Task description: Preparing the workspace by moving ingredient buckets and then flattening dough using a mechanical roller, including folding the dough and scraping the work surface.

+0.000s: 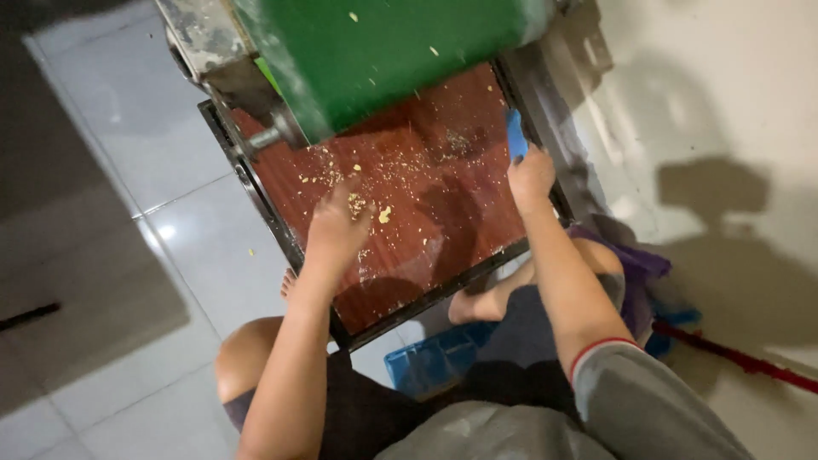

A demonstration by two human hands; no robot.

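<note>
The person crouches over a low reddish-brown wood-grain board [426, 187] set in a dark metal frame [264, 213], under a green-painted metal machine housing [383, 43]. The left hand [336, 226] lies palm-down on the board with its fingers together, touching the surface amid a scatter of pale yellowish crumbs [375, 170]; one larger crumb sits just beside its fingertips. The right hand [530, 175] is at the board's far right edge, closed around a small blue flat object [516, 136] (a scraper or cloth, it is hard to say which), which sticks up from the fist against the frame's side rail.

Most crumbs lie between the two hands and toward the machine. A grey metal shaft [264, 138] juts from the housing's left side. The top of the machine is cut off by the picture's edge, and the board's far end is hidden beneath the housing. Below the board, a blue plastic bin [430, 362] shows partly behind the person's knees on the white tiled floor [170, 128]. A red stick [741, 358] lies on the floor at right, its ends out of sight.
</note>
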